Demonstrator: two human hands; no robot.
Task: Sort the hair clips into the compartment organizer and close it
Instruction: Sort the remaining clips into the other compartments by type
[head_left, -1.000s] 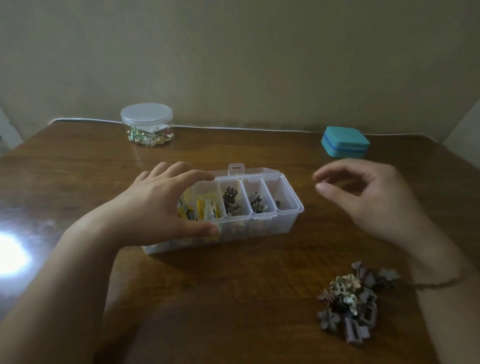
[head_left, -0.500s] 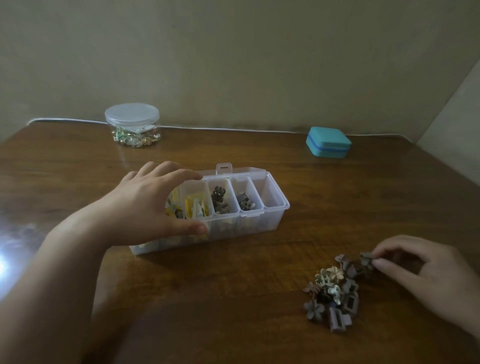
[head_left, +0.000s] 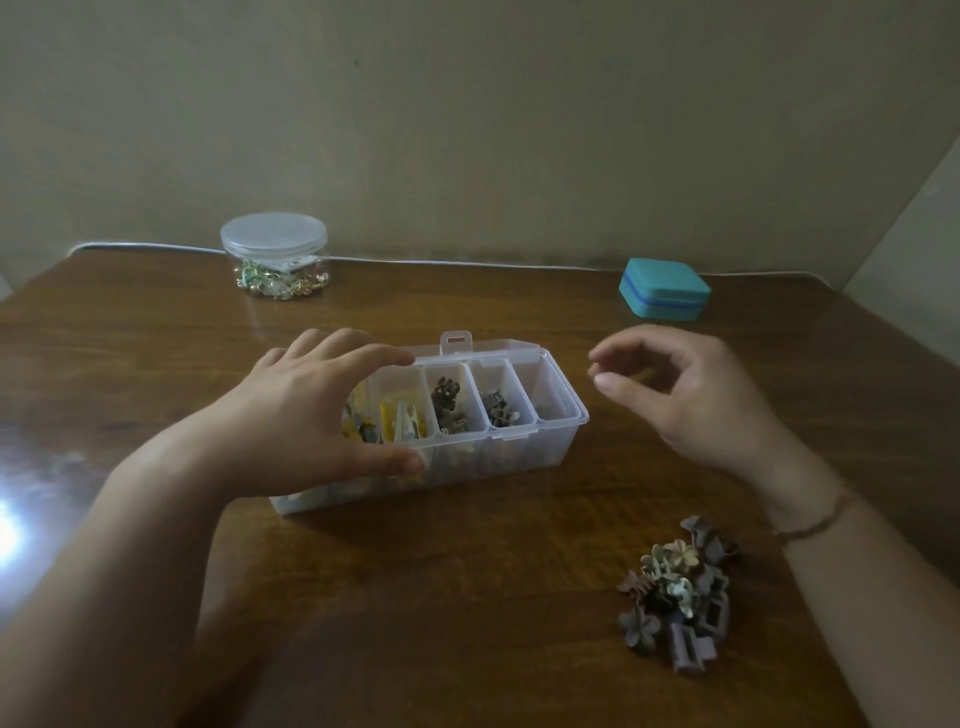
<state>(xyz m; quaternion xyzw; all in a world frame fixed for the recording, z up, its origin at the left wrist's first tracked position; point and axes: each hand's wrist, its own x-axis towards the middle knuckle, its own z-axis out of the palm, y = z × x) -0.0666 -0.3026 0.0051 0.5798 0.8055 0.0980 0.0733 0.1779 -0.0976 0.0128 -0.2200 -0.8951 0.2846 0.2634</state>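
The clear plastic compartment organizer (head_left: 519, 441) sits mid-table on the brown wooden table (head_left: 467, 597) with its lid open. I see my left hand (head_left: 306, 415) gripping its left end, fingers over the far rim and thumb on the front wall. My right hand (head_left: 691, 395) hovers just right of it, fingers loosely curled, holding nothing I can see. A pile of muted flower-shaped hair clips (head_left: 675, 592) lies near the front right.

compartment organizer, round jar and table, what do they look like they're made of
The clear rectangular compartment organizer looks like translucent, slightly frosted plastic: the clips show through its walls. The round clear jar with the frosted lid seems to be glossy transparent plastic, though glass cannot be ruled out. The brown table looks like varnished wood or wood veneer: visible grain and a bright glare.
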